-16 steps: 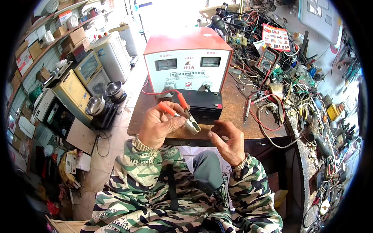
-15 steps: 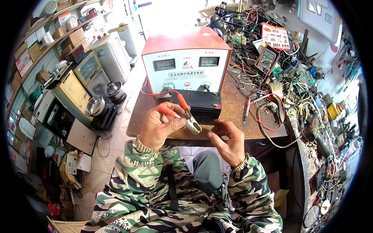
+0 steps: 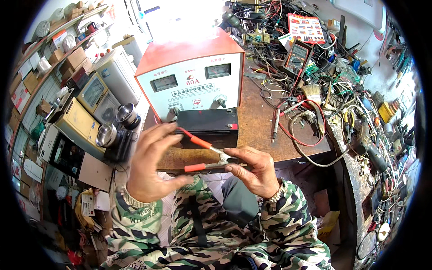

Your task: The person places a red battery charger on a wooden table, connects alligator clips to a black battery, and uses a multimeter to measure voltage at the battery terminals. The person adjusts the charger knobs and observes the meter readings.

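My right hand (image 3: 256, 171) grips the jaw end of a metal spring clamp with red handle sleeves (image 3: 198, 141), held level with the handles pointing left. My left hand (image 3: 150, 166) is slightly blurred, with fingers spread around the handle ends and a gap between thumb and fingers. A red lead runs from the upper handle behind my left fingers. Just beyond my hands a black rectangular battery (image 3: 207, 119), with a red terminal tab at its right, lies in front of a red-topped white charger (image 3: 189, 76) with two meters and knobs.
The wooden bench (image 3: 270, 148) holds tangled cables, a multimeter (image 3: 297, 58), a brush (image 3: 312, 92) and probes on the right. To the left are shelves with boxes, appliances and steel pots (image 3: 105, 135). A cluttered side counter curves along the right.
The clamp has passed from my left hand to my right and turned so its handles point left. My left hand has moved left and opened. The view has shifted slightly.
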A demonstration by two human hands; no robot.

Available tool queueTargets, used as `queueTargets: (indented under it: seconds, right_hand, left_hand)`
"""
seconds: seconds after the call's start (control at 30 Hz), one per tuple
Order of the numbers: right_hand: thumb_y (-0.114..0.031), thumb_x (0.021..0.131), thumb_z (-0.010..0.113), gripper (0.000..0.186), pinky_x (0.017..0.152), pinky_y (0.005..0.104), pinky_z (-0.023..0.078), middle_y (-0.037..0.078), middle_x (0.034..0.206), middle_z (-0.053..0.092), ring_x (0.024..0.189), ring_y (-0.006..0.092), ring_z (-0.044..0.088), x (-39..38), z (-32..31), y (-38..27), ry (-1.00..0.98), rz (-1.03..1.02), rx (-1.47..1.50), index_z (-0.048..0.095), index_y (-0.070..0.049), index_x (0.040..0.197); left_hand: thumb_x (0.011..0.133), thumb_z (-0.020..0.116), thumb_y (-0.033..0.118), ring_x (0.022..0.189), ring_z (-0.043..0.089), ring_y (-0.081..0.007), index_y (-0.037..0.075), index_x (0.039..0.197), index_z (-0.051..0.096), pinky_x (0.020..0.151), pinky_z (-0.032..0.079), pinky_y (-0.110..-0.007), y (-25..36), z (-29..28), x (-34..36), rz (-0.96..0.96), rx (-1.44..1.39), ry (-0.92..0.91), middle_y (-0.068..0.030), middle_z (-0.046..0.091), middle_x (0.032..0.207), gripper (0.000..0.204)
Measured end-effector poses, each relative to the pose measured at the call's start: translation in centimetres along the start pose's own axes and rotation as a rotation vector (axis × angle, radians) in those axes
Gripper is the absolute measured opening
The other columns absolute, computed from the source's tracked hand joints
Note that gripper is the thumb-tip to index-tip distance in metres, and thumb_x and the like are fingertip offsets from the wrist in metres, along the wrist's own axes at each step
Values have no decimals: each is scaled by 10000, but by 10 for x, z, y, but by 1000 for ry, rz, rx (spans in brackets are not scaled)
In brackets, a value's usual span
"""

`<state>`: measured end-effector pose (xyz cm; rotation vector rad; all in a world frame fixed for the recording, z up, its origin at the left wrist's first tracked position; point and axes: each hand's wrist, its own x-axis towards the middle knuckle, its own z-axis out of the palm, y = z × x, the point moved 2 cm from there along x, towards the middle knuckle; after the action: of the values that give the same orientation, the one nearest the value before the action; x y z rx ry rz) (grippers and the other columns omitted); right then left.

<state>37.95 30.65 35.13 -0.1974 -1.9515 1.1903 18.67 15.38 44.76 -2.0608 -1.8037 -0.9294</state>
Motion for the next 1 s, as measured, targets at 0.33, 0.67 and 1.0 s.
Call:
queueTargets:
  seconds: [0.33, 0.67, 1.0]
  right_hand:
    - [-82, 865, 772, 324, 750, 314, 541, 143, 971, 707, 873, 214, 686, 14, 4, 7, -35, 37, 159, 695, 34, 1158]
    - [3, 947, 662, 202, 739, 266, 558, 85, 930, 701, 802, 133, 670, 9, -5, 36, 376, 197, 304, 647, 74, 1136]
    - [-46, 957, 678, 197, 687, 228, 528, 39, 912, 689, 759, 85, 641, 1, -17, 72, 428, 265, 230, 656, 54, 1124]
  left_hand:
    - [597, 910, 256, 1114, 613, -336, -8, 1270, 602, 988, 505, -446, -12, 13, 13, 179, 136, -185, -152, 639, 1198, 786]
    - [614, 875, 180, 906, 654, -355, -25, 1179, 658, 848, 558, -461, -28, 5, 30, 314, 324, -72, -174, 671, 1049, 639]
    - [623, 860, 98, 933, 677, -300, -4, 1173, 668, 912, 557, -487, -22, 2, 75, 526, 517, -171, -140, 684, 1027, 591]
